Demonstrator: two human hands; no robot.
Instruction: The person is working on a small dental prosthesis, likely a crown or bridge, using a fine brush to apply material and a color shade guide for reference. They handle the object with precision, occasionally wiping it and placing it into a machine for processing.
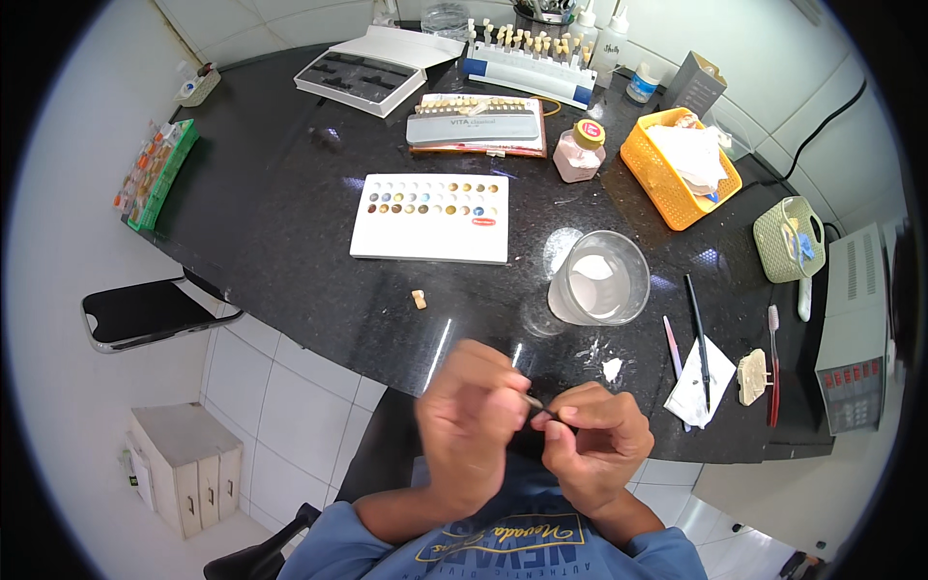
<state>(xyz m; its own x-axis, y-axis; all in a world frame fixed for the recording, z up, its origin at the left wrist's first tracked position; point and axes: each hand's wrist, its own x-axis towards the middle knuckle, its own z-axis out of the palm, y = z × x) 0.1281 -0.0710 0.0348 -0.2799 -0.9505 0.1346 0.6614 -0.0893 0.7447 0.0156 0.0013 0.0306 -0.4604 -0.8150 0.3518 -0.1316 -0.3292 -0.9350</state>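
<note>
Close to my body, just off the counter's near edge, my left hand [474,416] and my right hand [597,440] meet with fingertips pinched. Between them runs a short, thin dark stick [545,410], with a paler brownish bit at the left fingertips. Both hands grip it, and the fingers hide most of it, so its kind is unclear. Beyond the left hand lies a small tooth-coloured piece [419,300]. A clear glass [633,304] with whitish contents stands past the right hand, and a dab of white powder [612,369] lies nearer.
A white palette [430,242] of coloured wells lies mid-counter. Rightward are a black-handled brush [698,319] on a tissue [684,398], a dental cast [752,377] and a red toothbrush [774,387]. Behind stand a pink powder jar [578,159], shade guides [474,128] and an orange basket [667,193].
</note>
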